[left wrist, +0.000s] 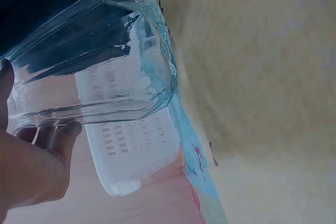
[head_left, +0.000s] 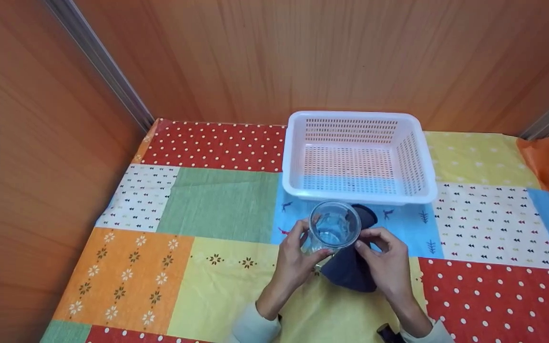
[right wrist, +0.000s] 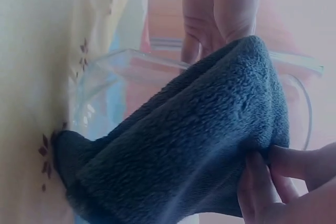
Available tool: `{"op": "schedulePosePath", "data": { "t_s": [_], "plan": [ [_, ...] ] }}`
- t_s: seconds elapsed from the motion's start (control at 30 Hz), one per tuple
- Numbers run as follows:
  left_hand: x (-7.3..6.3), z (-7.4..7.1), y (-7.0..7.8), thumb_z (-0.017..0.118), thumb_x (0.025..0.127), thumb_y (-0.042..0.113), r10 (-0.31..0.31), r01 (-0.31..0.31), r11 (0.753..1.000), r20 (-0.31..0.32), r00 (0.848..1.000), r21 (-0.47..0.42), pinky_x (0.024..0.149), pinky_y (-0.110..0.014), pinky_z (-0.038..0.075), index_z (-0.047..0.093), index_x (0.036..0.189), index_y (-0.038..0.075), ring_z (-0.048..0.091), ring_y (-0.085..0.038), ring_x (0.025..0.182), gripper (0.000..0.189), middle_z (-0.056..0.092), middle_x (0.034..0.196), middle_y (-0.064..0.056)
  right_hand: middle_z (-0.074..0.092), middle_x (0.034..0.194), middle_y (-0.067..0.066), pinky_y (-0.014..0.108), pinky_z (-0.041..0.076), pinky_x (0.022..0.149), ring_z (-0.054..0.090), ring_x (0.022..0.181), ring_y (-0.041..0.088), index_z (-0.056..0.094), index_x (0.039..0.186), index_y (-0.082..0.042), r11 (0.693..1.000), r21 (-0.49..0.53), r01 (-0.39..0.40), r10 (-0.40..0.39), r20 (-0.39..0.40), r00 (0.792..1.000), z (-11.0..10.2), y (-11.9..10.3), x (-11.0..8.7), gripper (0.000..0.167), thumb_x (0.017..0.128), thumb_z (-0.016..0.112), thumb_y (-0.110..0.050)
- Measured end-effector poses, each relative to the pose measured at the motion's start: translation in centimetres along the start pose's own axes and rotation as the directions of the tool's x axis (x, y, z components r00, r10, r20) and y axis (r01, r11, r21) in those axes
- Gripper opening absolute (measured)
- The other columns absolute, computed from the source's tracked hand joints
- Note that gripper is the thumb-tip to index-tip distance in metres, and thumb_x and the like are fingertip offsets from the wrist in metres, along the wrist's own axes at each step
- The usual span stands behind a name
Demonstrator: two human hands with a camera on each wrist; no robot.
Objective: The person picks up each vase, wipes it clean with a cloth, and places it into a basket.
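A clear glass jar (head_left: 334, 224) with a wide round mouth is held up over the table, mouth toward the head camera. My left hand (head_left: 296, 259) grips it from the left, thumb on the near side and fingers round the far side. In the left wrist view the faceted lower part of the jar (left wrist: 105, 61) shows. My right hand (head_left: 386, 257) pinches a dark blue fuzzy cloth (head_left: 353, 269) between thumb and fingers at the jar's right side. The cloth (right wrist: 184, 135) hangs in folds against the glass in the right wrist view, covering part of it.
Behind the jar stands a white plastic basket (head_left: 360, 195) with slotted walls. A patchwork tablecloth (head_left: 227, 205) covers the table. Wooden panels (head_left: 274, 57) rise at the back and sides. An orange cloth piece (head_left: 541, 159) lies at the far right corner.
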State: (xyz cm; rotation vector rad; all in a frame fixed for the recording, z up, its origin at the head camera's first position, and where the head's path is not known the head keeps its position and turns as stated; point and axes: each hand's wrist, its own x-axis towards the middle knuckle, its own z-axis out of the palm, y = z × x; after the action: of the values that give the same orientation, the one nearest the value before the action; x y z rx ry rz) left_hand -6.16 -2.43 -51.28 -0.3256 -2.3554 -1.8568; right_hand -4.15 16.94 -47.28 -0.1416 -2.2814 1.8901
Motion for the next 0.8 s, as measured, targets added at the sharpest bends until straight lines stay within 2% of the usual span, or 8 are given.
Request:
{"op": "schedulePosePath", "data": {
  "t_s": [0.1,0.2,0.47,0.67,0.8],
  "plan": [
    [0.1,0.0,0.0,0.093,0.078,0.005,0.001,-0.001,1.0,0.002,1.0,0.001,0.109,-0.046,0.052,0.062,0.126,0.005,0.061,-0.031,0.133,0.057,0.067,0.138,-0.014,0.072,0.102,0.008,0.019,0.059,0.085,0.072,0.098,0.008,0.071,0.107,0.008,1.0,-0.005,-0.005,0.005,-0.01,1.0,0.0,0.1,-0.1,0.017,0.091,0.073,0.014],
    [0.1,0.0,0.0,0.092,0.079,0.004,-0.004,0.004,1.0,0.005,1.0,0.001,0.11,-0.046,0.051,0.061,0.126,0.004,0.061,-0.031,0.132,0.056,0.067,0.137,-0.017,0.071,0.103,0.013,0.02,0.06,0.085,0.071,0.098,0.008,0.07,0.108,0.008,0.999,-0.043,0.012,-0.012,0.007,1.0,0.1,0.2,0.0,0.019,0.091,0.072,0.015],
    [0.1,0.0,0.0,0.092,0.078,0.002,-0.006,0.006,1.0,0.005,1.0,0.005,0.11,-0.048,0.051,0.06,0.127,0.002,0.063,-0.031,0.129,0.059,0.068,0.131,-0.019,0.074,0.108,0.019,0.047,0.059,0.09,0.073,0.102,0.034,0.072,0.112,0.004,0.971,-0.227,0.077,-0.064,0.068,0.996,0.2,0.8,0.2,0.025,0.09,0.072,0.016],
    [0.1,0.0,0.0,0.093,0.077,0.002,-0.005,0.005,1.0,0.008,1.0,0.003,0.11,-0.047,0.051,0.06,0.134,0.003,0.063,-0.03,0.13,0.065,0.069,0.129,-0.013,0.075,0.105,0.021,0.048,0.061,0.087,0.075,0.097,0.036,0.072,0.107,0.005,0.952,-0.294,0.084,-0.057,0.101,0.993,0.2,2.5,0.4,0.023,0.088,0.072,0.018],
    [0.1,0.0,0.0,0.093,0.076,0.001,-0.005,0.005,1.0,0.008,1.0,-0.002,0.111,-0.046,0.051,0.06,0.137,0.002,0.062,-0.03,0.13,0.069,0.069,0.129,-0.01,0.075,0.104,0.021,0.05,0.062,0.087,0.076,0.099,0.037,0.07,0.105,0.005,0.935,-0.346,0.081,-0.041,0.122,0.992,0.1,3.5,0.5,0.021,0.088,0.071,0.018]
  ]
}}
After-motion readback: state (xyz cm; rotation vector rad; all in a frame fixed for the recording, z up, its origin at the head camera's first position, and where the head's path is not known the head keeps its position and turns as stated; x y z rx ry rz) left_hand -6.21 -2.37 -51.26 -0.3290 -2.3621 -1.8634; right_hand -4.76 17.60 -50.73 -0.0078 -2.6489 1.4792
